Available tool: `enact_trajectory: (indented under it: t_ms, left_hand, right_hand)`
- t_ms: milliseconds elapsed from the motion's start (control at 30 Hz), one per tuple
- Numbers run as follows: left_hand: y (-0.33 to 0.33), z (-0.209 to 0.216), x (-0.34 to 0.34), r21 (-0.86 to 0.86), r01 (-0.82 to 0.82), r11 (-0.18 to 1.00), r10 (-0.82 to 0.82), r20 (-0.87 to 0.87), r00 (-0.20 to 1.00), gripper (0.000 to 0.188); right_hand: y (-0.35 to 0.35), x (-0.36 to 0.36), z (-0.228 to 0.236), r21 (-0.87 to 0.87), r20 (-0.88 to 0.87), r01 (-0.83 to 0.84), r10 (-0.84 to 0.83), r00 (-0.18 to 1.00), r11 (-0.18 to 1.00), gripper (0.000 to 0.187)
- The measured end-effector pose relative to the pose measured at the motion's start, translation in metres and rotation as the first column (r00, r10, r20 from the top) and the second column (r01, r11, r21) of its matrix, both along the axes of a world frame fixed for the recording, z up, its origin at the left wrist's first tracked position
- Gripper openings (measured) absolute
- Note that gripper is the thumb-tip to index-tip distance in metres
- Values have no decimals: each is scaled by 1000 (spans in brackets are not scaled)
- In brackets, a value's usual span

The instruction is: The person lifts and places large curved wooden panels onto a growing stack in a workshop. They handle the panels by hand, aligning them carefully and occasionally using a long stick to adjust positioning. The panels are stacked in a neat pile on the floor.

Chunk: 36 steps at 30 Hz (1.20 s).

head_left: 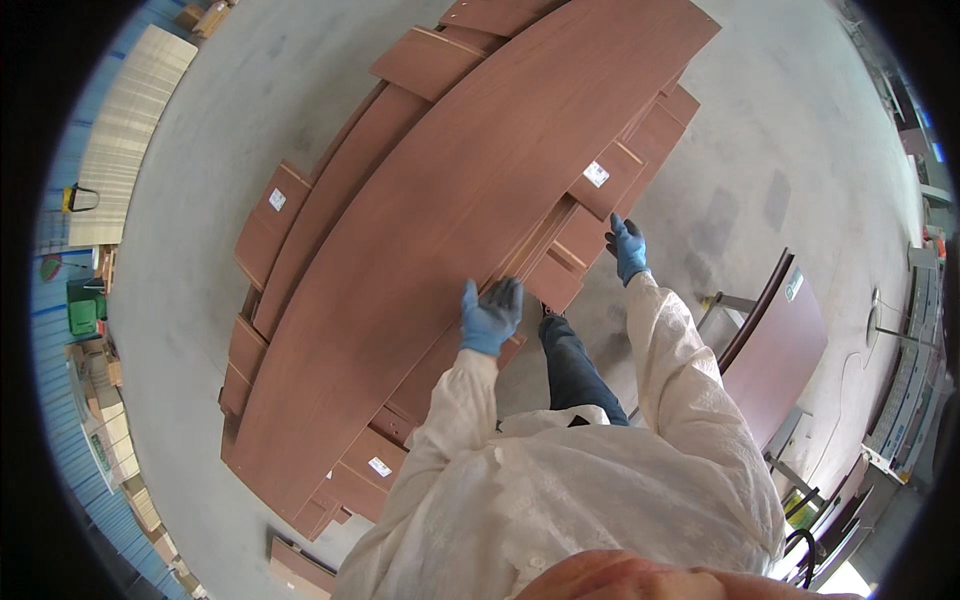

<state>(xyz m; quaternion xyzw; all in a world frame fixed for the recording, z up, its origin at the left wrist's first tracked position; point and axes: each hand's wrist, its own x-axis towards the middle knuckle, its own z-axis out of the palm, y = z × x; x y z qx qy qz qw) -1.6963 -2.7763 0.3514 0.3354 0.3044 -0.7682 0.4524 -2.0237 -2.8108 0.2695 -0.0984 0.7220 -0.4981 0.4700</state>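
A large reddish-brown wooden panel (430,230) lies on a stack of smaller brown boards. My left hand (490,318), in a blue glove with dark fingertips, is at the panel's near edge; its fingers are stretched out and hold nothing. Farther right, my right hand (628,248), gloved alike, hovers beside the stack with its fingers apart. Between the hands, a small brown board (553,282) juts from under the panel. Another board (608,178) with a white label sticks out just beyond my right hand. Whether my left fingertips touch the panel, I cannot tell.
Labelled boards (273,222) also protrude along the stack's far side. To my right a dark-edged brown panel (775,350) rests on a metal stand. Pale sheets (130,135) lean by the blue wall at left, near a green bin (86,308). The floor (235,130) is grey.
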Motion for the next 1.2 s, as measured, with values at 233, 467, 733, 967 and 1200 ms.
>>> enact_trajectory:
  t_ms: [233,467,733,967,1200]
  left_hand:
    - [-69,-34,-96,86,-220,972,216,61,975,71]
    - [-110,-25,-134,171,-209,963,195,96,976,73]
    - [-128,-15,-143,260,-261,930,235,129,963,71]
    - [-137,-2,-149,213,-262,941,226,177,958,67]
    - [-148,7,-141,197,-266,944,244,129,961,65]
  right_hand:
    - [-83,-49,5,-186,479,201,-90,873,962,47]
    - [-107,-47,-2,-81,482,265,-195,854,961,41]
    - [-99,-57,-6,-64,504,117,-69,861,991,37]
    - [-80,-54,-21,-31,487,107,-79,870,994,37]
    - [-23,-78,0,-113,581,245,-136,802,963,40]
